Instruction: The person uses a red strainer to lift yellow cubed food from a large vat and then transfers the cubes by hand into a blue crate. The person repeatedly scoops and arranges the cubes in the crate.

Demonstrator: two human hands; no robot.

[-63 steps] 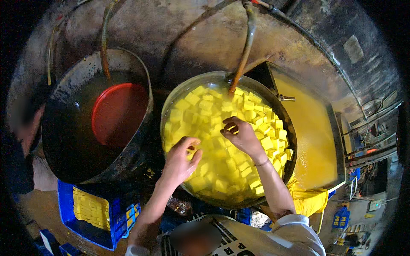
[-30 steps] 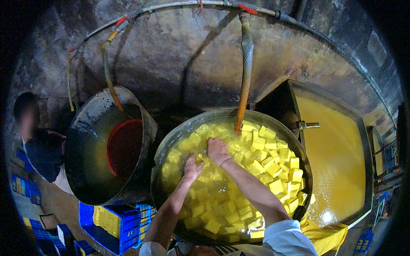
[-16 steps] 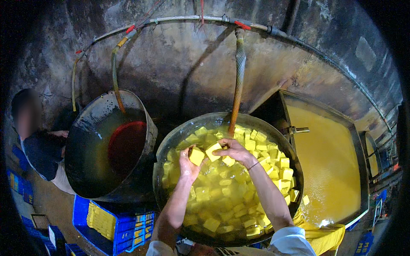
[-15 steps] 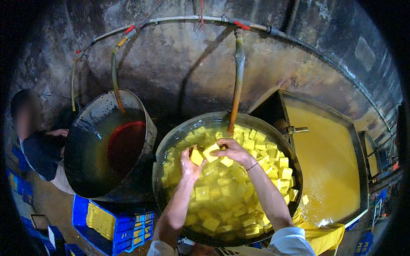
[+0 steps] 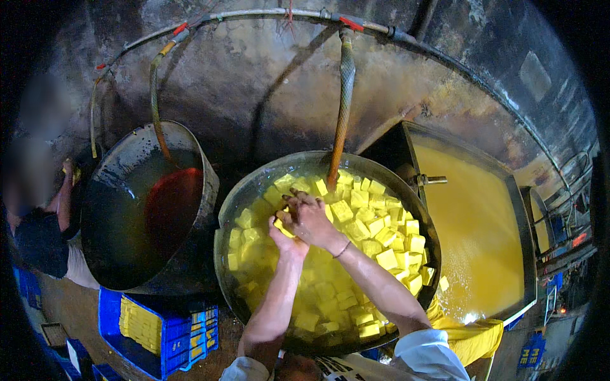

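A wide round metal vat [image 5: 230, 190] is filled with cloudy yellow liquid and many yellow tofu blocks [image 5: 343, 211], heaped out of the liquid on the right side. Above its left half, my left hand [image 5: 290, 244] is turned palm up, its fingers closed around a yellow tofu block [image 5: 283, 230] that is partly covered. My right hand [image 5: 311, 222] crosses over the left one, close against it. Its fingers are bent but apart above the block, and no block shows in them.
A hose [image 5: 343, 101] hangs from the wall pipe into the vat. To the left stands a dark tub [image 5: 204, 184], with a person's hand [image 5: 68, 166] beyond it. A blue crate [image 5: 159, 367] holds yellow blocks. At right is a rectangular tank [image 5: 522, 209] of yellow liquid with a yellow cloth [image 5: 470, 340].
My right hand has come over my left; the block it held no longer shows in its fingers. The view has shifted slightly. The person at left has raised a hand.
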